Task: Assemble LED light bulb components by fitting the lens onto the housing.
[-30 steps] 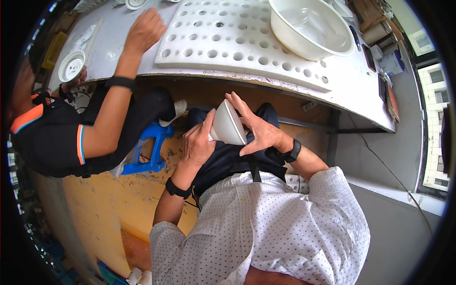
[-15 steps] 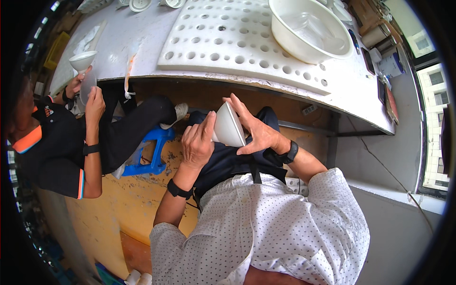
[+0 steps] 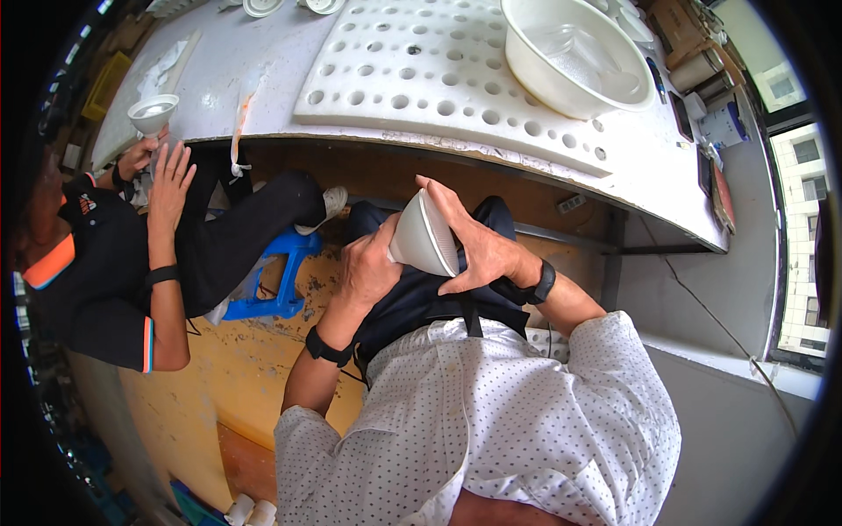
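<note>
Above my lap, in front of the table edge, I hold a white cone-shaped lamp housing [image 3: 419, 238]. It lies tilted on its side, with its wide, pale face turned to the right. My left hand [image 3: 369, 263] is closed around the narrow neck end. My right hand [image 3: 478, 245] spans the wide rim, fingertips at the upper edge and thumb at the lower edge. My palm partly hides the face of the housing, and my left fingers hide the neck.
A white foam board [image 3: 421, 103] full of round holes lies on the table [image 3: 219, 92], with a white basin [image 3: 574, 66] on its right part. At left a co-worker [image 3: 96, 289] holds a similar white lamp housing [image 3: 153, 111]. A blue stool [image 3: 282, 276] stands between us.
The lamp housing has turned slightly, so more of its face shows; my left fingers have shifted on the neck. The co-worker's raised clear disc has lowered, and that person's near hand is spread.
</note>
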{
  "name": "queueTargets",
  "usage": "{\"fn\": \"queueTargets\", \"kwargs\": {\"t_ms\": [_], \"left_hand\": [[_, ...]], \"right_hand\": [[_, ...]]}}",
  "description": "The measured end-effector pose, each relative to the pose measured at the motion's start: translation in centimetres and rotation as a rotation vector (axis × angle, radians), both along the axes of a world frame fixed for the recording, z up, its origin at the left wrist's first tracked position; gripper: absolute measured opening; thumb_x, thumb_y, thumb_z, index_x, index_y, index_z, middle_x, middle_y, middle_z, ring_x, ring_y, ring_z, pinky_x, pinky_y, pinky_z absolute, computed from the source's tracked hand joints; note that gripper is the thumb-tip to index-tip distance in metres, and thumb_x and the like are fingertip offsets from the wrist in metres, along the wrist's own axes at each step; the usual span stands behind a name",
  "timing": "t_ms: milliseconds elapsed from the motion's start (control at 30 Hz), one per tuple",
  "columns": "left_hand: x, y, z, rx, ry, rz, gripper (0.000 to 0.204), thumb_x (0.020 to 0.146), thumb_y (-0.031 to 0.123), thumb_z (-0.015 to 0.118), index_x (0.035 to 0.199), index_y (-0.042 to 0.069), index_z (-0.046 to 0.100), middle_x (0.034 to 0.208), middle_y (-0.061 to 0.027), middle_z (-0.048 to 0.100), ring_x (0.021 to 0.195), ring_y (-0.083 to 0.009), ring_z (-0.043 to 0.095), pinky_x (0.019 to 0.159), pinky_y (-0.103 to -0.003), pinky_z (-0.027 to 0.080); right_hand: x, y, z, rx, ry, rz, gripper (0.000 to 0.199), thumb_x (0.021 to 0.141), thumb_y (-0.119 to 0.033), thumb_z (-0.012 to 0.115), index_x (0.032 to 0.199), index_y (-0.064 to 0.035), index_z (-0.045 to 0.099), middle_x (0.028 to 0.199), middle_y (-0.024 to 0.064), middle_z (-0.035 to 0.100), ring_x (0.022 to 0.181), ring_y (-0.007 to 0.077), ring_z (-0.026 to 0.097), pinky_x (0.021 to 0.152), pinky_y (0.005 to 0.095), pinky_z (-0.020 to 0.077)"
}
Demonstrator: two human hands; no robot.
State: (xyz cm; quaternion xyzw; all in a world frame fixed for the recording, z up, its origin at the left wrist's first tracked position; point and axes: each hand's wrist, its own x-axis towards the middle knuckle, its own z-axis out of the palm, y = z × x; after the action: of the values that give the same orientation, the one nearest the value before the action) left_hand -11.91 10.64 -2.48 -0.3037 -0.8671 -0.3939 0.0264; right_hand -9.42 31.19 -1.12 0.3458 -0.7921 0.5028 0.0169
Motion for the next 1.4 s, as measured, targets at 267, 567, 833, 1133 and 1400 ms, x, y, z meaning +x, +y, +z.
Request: {"fn": "queueTargets", "kwargs": {"t_ms": [267,567,833,1133,1400], "left_hand": [[-0.5,-0.4,-0.6,-0.071,0.365,0.074,0.059,0.059,-0.009,0.06,0.117,0.001,0.053,0.074,-0.0131,0.062,0.067,-0.0287,0.062,0.064,-0.037,0.05],[-0.6,-0.5,-0.6,-0.157,0.543,0.086,0.057,0.063,-0.008,0.057,0.119,-0.002,0.052,0.081,-0.0106,0.063,0.064,-0.0239,0.057,0.057,-0.034,0.045],[-0.3,0.9,0.6,-0.113,0.596,0.064,0.051,0.067,-0.007,0.056,0.117,-0.004,0.053,0.081,-0.0141,0.063,0.061,-0.0277,0.058,0.056,-0.037,0.045],[0.6,4.6,3.3,0.091,0.288,-0.106,0.064,0.062,-0.001,0.071,0.121,-0.004,0.048,0.092,-0.0205,0.063,0.08,-0.0344,0.064,0.07,-0.039,0.051],[-2.5,6.8,6.0,0.404,-0.051,-0.38,0.076,0.067,0.024,0.08,0.126,-0.005,0.043,0.122,-0.0221,0.055,0.094,-0.027,0.065,0.067,-0.03,0.051]], "right_hand": [[-0.2,0.0,-1.3,-0.18,-0.23,-0.021,0.133,0.051,-0.029,0.085,0.144,-0.0038,-0.006,0.149,0.0205,0.003,0.138,0.0335,0.01,0.109,0.0437,0.0209],[-0.4,0.2,-2.2,-0.251,-0.326,0.04,0.135,0.056,-0.035,0.087,0.144,-0.0108,-0.013,0.151,0.0162,-0.003,0.14,0.0276,0.005,0.108,0.045,0.0238],[0.0,0.6,0.1,-0.085,-0.107,-0.085,0.128,0.054,-0.033,0.084,0.143,0.001,-0.002,0.147,0.025,0.007,0.137,0.0362,0.01,0.111,0.04,0.0139],[1.6,4.2,4.1,-0.063,-0.102,-0.125,0.117,0.06,-0.024,0.075,0.142,0.003,-0.003,0.146,0.0252,0.008,0.137,0.0373,0.011,0.111,0.0404,0.0154],[4.0,12.9,10.4,-0.224,-0.362,-0.231,0.118,0.057,-0.022,0.069,0.145,-0.0048,-0.007,0.149,0.0219,0.012,0.137,0.0301,0.018,0.11,0.0361,0.013]]}}
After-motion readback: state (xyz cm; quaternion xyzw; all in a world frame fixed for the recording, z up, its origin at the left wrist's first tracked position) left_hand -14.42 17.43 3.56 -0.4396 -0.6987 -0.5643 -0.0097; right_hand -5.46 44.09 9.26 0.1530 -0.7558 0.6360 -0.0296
